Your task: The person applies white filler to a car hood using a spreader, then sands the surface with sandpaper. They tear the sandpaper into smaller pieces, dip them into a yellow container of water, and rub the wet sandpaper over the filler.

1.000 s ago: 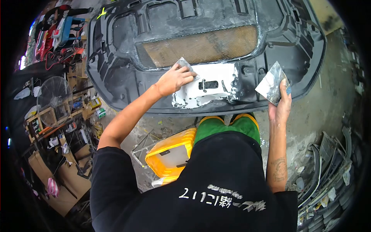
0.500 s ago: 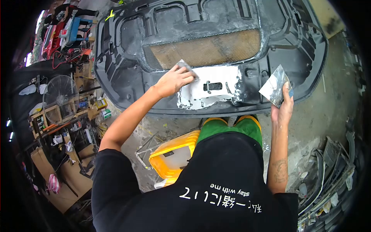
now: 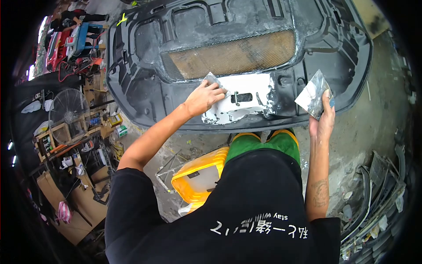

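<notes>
A dark car hood (image 3: 176, 103) lies underside up before me, with a white filler-coated patch (image 3: 250, 83) around a small slot. My left hand (image 3: 204, 99) is closed on a thin grey metal putty spreader (image 3: 212, 78), held against the left edge of the white patch; the fingers hide much of it. Over the hood's near right edge, my right hand (image 3: 324, 119) grips a square metal plate (image 3: 313, 94) by its lower corner, thumb on top. Grey-white smears mark the plate, which is held apart from the patch.
A mesh grille (image 3: 233, 53) is set in the hood. By my legs stands a yellow plastic container (image 3: 182, 182). A fan (image 3: 69, 115) and cluttered shelves are on the left, with another person (image 3: 70, 20) behind. Scrap car parts (image 3: 373, 198) are piled at right.
My left hand has shifted slightly right and toward me, with the spreader more tilted and less of it showing. My right hand and the plate stay nearly still.
</notes>
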`<action>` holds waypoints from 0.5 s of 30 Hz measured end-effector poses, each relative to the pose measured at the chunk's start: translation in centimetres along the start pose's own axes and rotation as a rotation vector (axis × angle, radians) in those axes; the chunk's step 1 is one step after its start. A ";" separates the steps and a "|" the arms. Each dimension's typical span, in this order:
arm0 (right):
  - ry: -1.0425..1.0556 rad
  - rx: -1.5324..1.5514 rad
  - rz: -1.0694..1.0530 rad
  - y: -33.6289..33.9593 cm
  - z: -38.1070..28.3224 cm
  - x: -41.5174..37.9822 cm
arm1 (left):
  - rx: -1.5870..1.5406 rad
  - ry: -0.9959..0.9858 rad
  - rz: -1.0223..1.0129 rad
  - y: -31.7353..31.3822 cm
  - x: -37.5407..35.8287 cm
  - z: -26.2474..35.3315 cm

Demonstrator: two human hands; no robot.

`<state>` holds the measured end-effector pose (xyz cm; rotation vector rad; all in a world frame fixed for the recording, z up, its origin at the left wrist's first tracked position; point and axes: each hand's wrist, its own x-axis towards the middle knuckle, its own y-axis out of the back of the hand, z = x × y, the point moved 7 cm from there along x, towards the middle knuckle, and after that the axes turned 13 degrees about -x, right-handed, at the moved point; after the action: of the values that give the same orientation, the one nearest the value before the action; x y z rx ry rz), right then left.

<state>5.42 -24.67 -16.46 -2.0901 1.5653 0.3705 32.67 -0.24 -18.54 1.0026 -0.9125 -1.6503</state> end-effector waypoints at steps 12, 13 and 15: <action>0.006 0.044 -0.002 1.6 0.4 -0.1 | -0.148 0.137 0.054 2.0 -1.5 0.2; 0.002 0.039 0.001 1.7 0.4 0.0 | -0.182 0.241 0.168 1.7 -1.3 0.5; 0.000 0.037 0.010 2.0 0.5 0.0 | -0.282 0.373 0.344 1.0 -1.0 1.4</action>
<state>3.54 -24.83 -17.33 -2.0546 1.5718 0.3424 31.92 0.60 -16.89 0.8633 -0.5466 -1.2088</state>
